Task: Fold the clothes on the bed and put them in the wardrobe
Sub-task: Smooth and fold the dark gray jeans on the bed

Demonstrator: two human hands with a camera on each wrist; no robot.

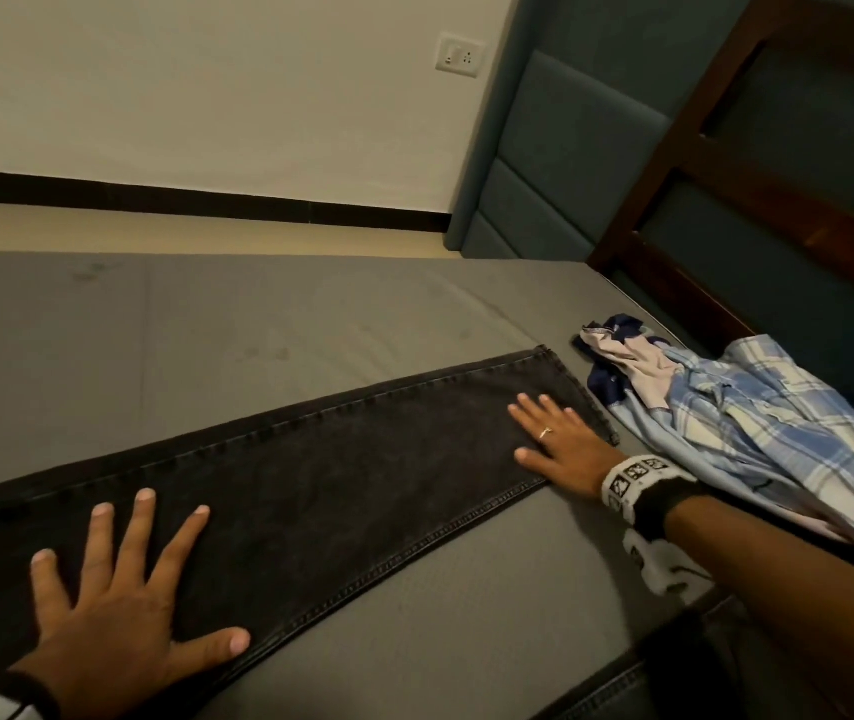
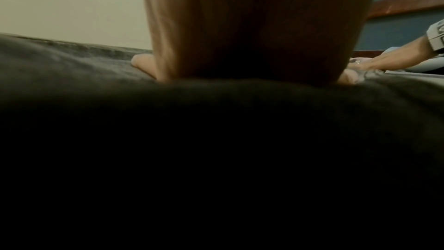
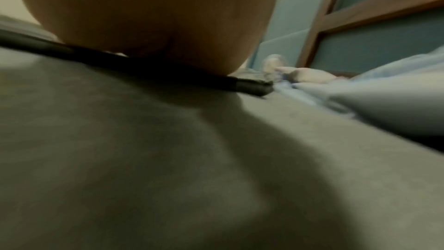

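— Nearest the head camera, what lies lowest?

— Left hand [image 1: 118, 605], flat on the black jeans [image 1: 310, 475], palm down, fingers straight and spread wide, thumb stretched out along the near seam. It grips nothing; it only presses the cloth.

— And how do the jeans lie?

— They lie flat on the grey mattress [image 1: 258, 314], a long dark band. Their long axis runs from the lower left, by the left hand, up to the right, where the stitched hem ends just short of the other clothes. Both long edges show rows of stitching.

— Where is the right hand?

— Right hand [image 1: 560, 444] rests near that hem end, also palm down with fingers straight and slightly apart, pointing up and to the left. A ring sits on one finger. Its heel lies at the near edge of the jeans, and the forearm reaches in from the lower right, wearing a patterned wristband [image 1: 638, 480].

— What sits beside the hem?

— Just to its right, a blue plaid shirt [image 1: 757, 433] lies crumpled, and a navy and pale garment [image 1: 622, 361] is bunched at its far end. Behind them stands a dark wooden headboard [image 1: 726, 163] with teal padded panels.

— Do the wrist views add anything?

— Both are low and dim; each shows the heel of its hand down on the fabric.
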